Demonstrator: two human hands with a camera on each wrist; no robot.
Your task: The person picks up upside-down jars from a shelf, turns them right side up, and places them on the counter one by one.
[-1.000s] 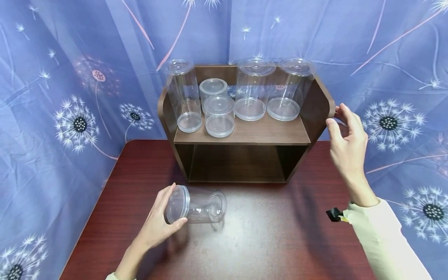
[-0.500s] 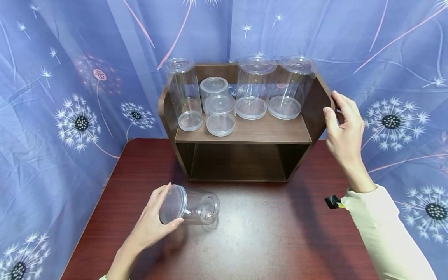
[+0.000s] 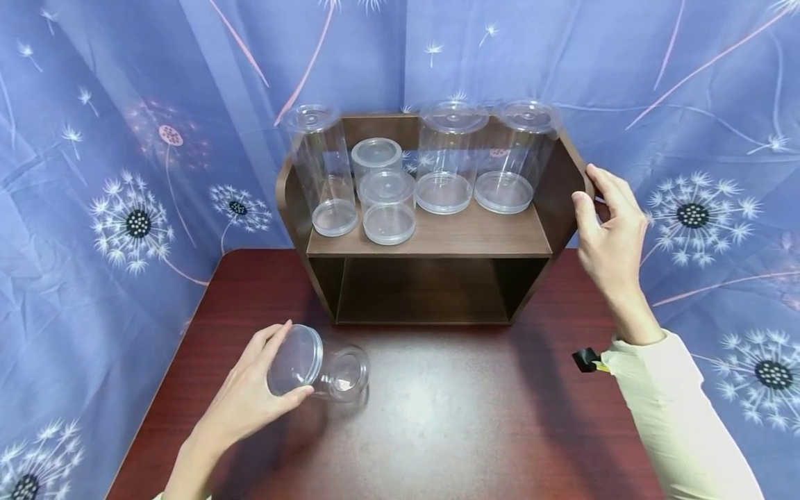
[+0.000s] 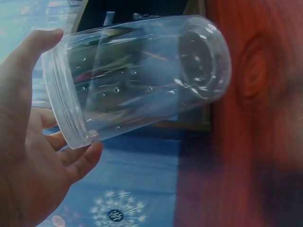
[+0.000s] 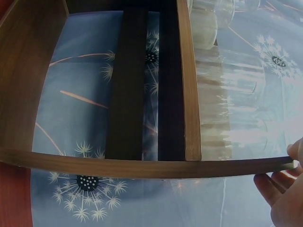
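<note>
Gripping a clear jar (image 3: 325,371) by its ridged end, the left hand (image 3: 240,389) holds it sideways over the red table (image 3: 437,423) towards 7 o'clock in the head view; at 3 o'clock the right hand (image 3: 615,239) pinches the side edge of a brown shelf (image 3: 484,243), which stands around 12 o'clock with three tall jars (image 3: 446,156) and two short jars (image 3: 389,222) on its upper level, before a blue curtain (image 3: 187,69)

Clear lidded jar (image 4: 142,75), tipped sideways, in front of upright brown two-tier shelf (image 3: 462,239).
</note>
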